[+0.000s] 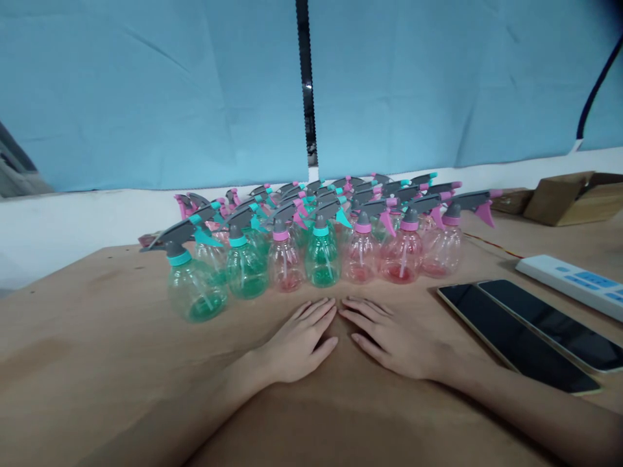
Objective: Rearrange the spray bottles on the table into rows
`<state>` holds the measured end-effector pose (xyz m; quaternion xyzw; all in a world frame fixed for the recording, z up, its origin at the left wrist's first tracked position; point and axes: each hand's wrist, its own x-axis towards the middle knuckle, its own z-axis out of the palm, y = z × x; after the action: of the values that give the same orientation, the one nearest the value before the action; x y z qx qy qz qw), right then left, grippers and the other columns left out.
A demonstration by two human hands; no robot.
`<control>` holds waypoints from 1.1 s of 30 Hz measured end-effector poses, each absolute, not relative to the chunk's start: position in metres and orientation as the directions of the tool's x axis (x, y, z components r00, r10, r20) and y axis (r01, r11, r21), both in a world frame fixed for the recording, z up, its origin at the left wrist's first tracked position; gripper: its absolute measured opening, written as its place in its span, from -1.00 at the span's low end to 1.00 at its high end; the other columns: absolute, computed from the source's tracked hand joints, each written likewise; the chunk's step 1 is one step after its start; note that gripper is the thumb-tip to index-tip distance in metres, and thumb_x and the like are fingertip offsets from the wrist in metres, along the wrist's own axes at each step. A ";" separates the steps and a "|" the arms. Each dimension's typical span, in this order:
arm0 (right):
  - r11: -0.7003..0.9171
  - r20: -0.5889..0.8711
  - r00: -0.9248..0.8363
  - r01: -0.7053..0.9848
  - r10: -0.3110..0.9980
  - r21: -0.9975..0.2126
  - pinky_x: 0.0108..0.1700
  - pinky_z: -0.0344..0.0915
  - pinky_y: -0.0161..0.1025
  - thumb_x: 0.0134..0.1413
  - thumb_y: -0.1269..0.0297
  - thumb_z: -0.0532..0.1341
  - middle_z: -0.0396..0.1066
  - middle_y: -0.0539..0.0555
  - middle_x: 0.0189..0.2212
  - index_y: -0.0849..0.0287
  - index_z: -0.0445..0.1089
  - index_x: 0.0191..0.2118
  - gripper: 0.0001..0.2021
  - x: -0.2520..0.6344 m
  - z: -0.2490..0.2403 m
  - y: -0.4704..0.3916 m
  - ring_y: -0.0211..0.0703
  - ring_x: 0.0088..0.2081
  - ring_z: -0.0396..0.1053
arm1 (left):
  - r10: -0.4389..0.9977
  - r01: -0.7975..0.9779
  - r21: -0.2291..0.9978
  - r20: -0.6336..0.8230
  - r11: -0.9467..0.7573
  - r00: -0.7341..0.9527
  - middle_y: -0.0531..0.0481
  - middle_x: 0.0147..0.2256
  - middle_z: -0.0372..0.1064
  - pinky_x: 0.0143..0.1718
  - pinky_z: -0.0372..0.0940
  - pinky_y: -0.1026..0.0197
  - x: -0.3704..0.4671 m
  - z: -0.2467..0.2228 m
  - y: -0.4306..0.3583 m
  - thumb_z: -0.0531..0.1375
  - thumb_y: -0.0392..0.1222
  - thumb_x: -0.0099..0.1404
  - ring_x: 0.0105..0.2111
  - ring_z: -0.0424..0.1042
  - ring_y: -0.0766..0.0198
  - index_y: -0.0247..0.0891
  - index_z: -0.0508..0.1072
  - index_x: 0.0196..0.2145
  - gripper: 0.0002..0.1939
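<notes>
Right, seven spray bottles (pixel 322 258) make up the front row on the bench (pixel 121 363): three green-tinted with turquoise collars, four pink-tinted with pink collars. More bottles crowd behind, but the front ones block them, so I can't give a total. All seven front bottles are upright, the leftmost set a little closer in than its neighbours.

Two hands lie on the bench just in front of that row, palms down. The left hand (pixel 294 344) has its grip open and empty, thumb spread from the fingers; the right hand (pixel 402 337) is likewise open and holds nothing. Their fingertips almost meet near the middle green bottle.

Over to the right lie two dark-screened phones (pixel 516 337), side by side, then one white power strip (pixel 567 280) with blue sockets. Beyond it sits an open cardboard box (pixel 559 200). One blue cloth (pixel 195 97) hangs behind everything, with a black strip (pixel 305 84) running down its middle.
</notes>
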<state>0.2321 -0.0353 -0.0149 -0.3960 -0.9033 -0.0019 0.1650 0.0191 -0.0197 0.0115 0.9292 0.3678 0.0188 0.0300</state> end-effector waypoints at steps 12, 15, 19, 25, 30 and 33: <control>0.690 0.325 -0.622 0.705 0.713 -0.165 0.16 0.06 0.03 0.23 0.25 -0.05 0.14 0.23 0.16 0.27 0.13 0.18 -0.57 0.233 -0.016 -0.035 -0.03 0.16 0.08 | 0.688 0.685 0.073 0.011 -0.724 0.726 -0.20 0.23 -0.08 0.19 -0.04 0.02 0.019 0.013 -0.021 -0.14 -0.03 0.36 0.23 -0.07 0.11 -0.45 0.03 0.20 -0.43; 0.685 0.310 -0.623 0.711 0.718 -0.159 0.16 0.07 0.03 0.23 0.24 -0.05 0.14 0.24 0.16 0.29 0.14 0.17 -0.56 0.232 -0.015 -0.035 -0.01 0.16 0.08 | 0.687 0.684 0.070 0.015 -0.726 0.727 -0.19 0.23 -0.08 0.20 -0.05 0.03 0.019 0.012 -0.020 -0.14 -0.03 0.36 0.23 -0.07 0.12 -0.44 0.03 0.20 -0.43; 0.684 0.314 -0.620 0.712 0.719 -0.160 0.16 0.07 0.03 0.23 0.25 -0.05 0.15 0.23 0.15 0.28 0.14 0.17 -0.57 0.232 -0.015 -0.036 -0.02 0.16 0.08 | 0.684 0.681 0.067 0.022 -0.729 0.729 -0.19 0.23 -0.08 0.19 -0.03 0.01 0.019 0.011 -0.019 -0.14 -0.02 0.36 0.23 -0.07 0.11 -0.45 0.04 0.20 -0.43; 0.693 0.331 -0.622 0.701 0.710 -0.169 0.16 0.05 0.00 0.23 0.25 -0.04 0.15 0.22 0.15 0.25 0.12 0.18 -0.56 0.233 -0.017 -0.035 -0.04 0.17 0.07 | 0.683 0.680 0.075 0.016 -0.729 0.730 -0.18 0.24 -0.10 0.19 -0.02 0.01 0.019 0.011 -0.019 -0.14 -0.02 0.36 0.22 -0.07 0.11 -0.44 0.02 0.21 -0.42; 0.693 0.332 -0.621 0.701 0.710 -0.168 0.17 0.05 0.02 0.23 0.24 -0.05 0.16 0.21 0.14 0.25 0.13 0.17 -0.57 0.233 -0.017 -0.035 -0.04 0.17 0.07 | 0.685 0.680 0.093 0.038 -0.727 0.728 -0.19 0.23 -0.08 0.18 0.00 0.00 0.018 0.011 -0.020 -0.13 -0.03 0.36 0.22 -0.07 0.11 -0.42 0.04 0.20 -0.44; 0.698 0.331 -0.627 0.696 0.706 -0.169 0.16 0.06 0.03 0.23 0.24 -0.05 0.15 0.20 0.15 0.22 0.12 0.18 -0.57 0.233 -0.017 -0.035 -0.04 0.17 0.07 | 0.681 0.676 0.095 0.043 -0.731 0.731 -0.20 0.23 -0.08 0.19 -0.02 0.01 0.018 0.009 -0.020 -0.13 -0.03 0.35 0.23 -0.07 0.11 -0.42 0.05 0.20 -0.44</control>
<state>0.2334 -0.0351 -0.0168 -0.3886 -0.9018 0.0125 0.1887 0.0175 -0.0199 0.0095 0.9295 0.3650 0.0373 0.0365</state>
